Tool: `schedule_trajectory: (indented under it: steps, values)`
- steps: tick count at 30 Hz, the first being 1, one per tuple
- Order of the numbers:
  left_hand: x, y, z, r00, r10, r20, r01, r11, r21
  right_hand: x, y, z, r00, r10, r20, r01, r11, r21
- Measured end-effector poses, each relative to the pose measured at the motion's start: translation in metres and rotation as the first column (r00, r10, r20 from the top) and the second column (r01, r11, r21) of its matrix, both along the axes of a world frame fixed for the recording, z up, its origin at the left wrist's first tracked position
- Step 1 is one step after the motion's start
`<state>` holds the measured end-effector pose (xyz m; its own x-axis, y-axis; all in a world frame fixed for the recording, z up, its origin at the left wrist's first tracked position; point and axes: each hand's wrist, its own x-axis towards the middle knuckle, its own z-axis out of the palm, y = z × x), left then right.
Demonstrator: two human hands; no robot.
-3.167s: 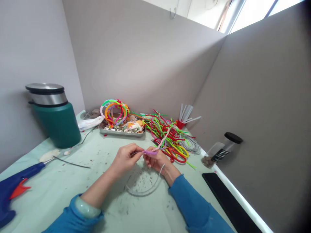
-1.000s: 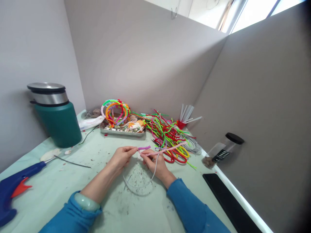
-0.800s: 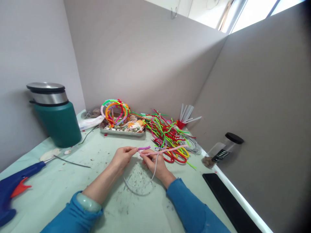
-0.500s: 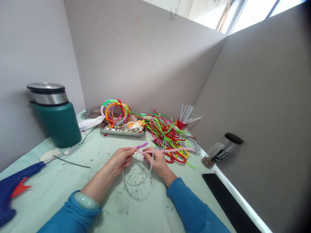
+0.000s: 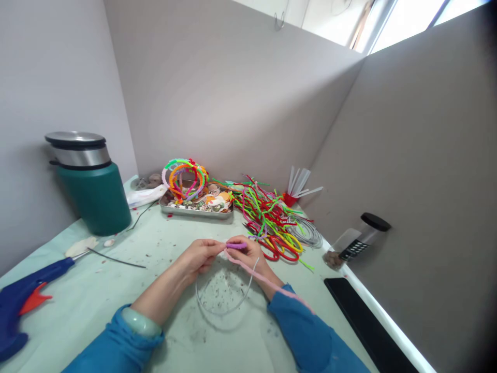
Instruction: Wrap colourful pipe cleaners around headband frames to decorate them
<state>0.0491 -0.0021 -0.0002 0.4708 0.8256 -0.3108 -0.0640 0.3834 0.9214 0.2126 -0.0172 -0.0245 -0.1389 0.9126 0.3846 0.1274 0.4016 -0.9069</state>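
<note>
A thin whitish wire bends into an open hoop below my hands, its bare end rising near my right wrist. One stretch of it is covered by a purple pipe cleaner. My left hand is closed, pinching the wire where the purple meets a pink pipe cleaner. The thumb and fingers of my right hand are closed around the purple-covered part. From the pinch, the pink strand trails across my right wrist and blue sleeve. Fingertips partly hide the join.
A metal tray holds shells and colourful hoops. Beside it lie piled pipe cleaners, red-handled scissors and coiled wire. A blue glue gun and green bottle stand left; a jar and black strip are right.
The pink strand has swung from pointing right over the table to lying down across my right wrist and sleeve. My right fingers have closed over the purple part; the hoop has turned slightly.
</note>
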Motion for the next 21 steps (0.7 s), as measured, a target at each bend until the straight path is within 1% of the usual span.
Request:
schedule_trajectory:
  steps: [4, 8, 10, 14, 17, 19, 21]
  values:
    - [0.0045, -0.0020, 0.0014, 0.999, 0.049, -0.014, -0.048, 0.998, 0.026, -0.0024, -0.0040, 0.0050, 0.999, -0.033, 0.029, 0.033, 0.999, 0.002]
    - [0.0056, -0.0037, 0.0030, 0.997, 0.077, -0.016, -0.076, 0.997, 0.026, -0.0038, -0.0023, 0.0047, 0.993, -0.105, 0.046, 0.100, 0.990, 0.103]
    - [0.0054, -0.0045, 0.0037, 0.997, 0.077, -0.013, -0.076, 0.996, 0.035, -0.0040, -0.0012, 0.0046, 0.992, -0.123, 0.036, 0.118, 0.985, 0.123]
    - [0.0057, -0.0064, 0.0050, 0.999, 0.040, 0.037, -0.043, 0.995, 0.085, -0.0044, -0.0006, 0.0050, 0.989, -0.147, 0.001, 0.146, 0.981, 0.132]
    - [0.0070, -0.0079, 0.0062, 0.999, 0.003, 0.054, -0.011, 0.989, 0.150, -0.0043, 0.0000, 0.0043, 0.988, -0.150, -0.032, 0.153, 0.982, 0.111]
    - [0.0085, -0.0087, 0.0070, 1.000, 0.006, 0.029, -0.011, 0.979, 0.202, -0.0041, 0.0007, 0.0032, 0.987, -0.153, -0.053, 0.157, 0.984, 0.089]
    - [0.0099, -0.0093, 0.0076, 0.999, 0.047, -0.011, -0.043, 0.969, 0.242, -0.0040, 0.0013, 0.0025, 0.986, -0.152, -0.068, 0.157, 0.985, 0.078]
